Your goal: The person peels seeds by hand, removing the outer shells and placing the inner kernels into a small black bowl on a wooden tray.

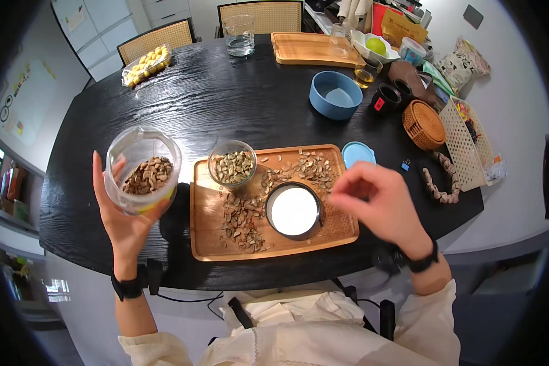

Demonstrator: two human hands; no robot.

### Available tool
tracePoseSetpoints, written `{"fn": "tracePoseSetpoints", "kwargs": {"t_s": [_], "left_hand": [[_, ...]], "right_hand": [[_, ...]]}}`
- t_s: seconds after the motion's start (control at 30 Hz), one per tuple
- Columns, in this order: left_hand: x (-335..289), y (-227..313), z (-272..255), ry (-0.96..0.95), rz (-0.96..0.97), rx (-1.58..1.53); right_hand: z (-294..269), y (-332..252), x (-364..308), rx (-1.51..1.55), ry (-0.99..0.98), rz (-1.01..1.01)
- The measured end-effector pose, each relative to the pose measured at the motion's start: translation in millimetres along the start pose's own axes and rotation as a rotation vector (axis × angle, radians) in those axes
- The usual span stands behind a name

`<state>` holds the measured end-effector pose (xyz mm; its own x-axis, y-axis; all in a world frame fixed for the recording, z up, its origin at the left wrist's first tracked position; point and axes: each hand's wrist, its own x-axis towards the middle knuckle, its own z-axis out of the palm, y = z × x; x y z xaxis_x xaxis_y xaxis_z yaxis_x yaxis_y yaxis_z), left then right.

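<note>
My left hand [123, 227] holds a clear plastic jar [117, 201] with its mouth tipped toward me. Brown seeds or nuts [150, 175] lie in it. My right hand [381, 198] hovers by the right edge of the wooden tray [206, 241], fingers curled into a pinch; whether anything is between them is hidden. On the tray, a glass bowl [211, 160] contains greenish shelled seeds [233, 166]. Next to it stands a round dark-rimmed vessel, bright white inside [294, 210]. Seed shells [244, 224] are scattered around these, with another patch [316, 168] at the upper right.
A light-blue lid [358, 154] lies behind my right hand. Farther back are a blue bowl [323, 105], a glass jug [240, 46], a wooden board [305, 53] and a pack of yellow balls [146, 66]. Right: woven basket [423, 125], scrunchy hairband [443, 183].
</note>
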<state>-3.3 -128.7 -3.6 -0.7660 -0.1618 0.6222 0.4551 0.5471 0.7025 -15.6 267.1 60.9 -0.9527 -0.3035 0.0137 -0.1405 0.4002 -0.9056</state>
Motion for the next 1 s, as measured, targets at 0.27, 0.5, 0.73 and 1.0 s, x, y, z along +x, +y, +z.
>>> {"fn": "tracePoseSetpoints", "kwargs": {"t_s": [0.27,0.5,0.73,1.0], "left_hand": [[5,100,12,-0.257,0.364,0.511],[9,151,43,-0.648,0.543,0.825],[1,161,68,-0.753,0.751,1.018],[-5,166,80,-0.743,0.787,1.068]], "right_hand": [[22,62,-5,-0.488,-0.046,-0.380],[43,78,-10,-0.491,-0.072,-0.407],[52,72,-20,-0.459,-0.034,-0.458],[54,75,-23,-0.493,-0.028,-0.452]]}}
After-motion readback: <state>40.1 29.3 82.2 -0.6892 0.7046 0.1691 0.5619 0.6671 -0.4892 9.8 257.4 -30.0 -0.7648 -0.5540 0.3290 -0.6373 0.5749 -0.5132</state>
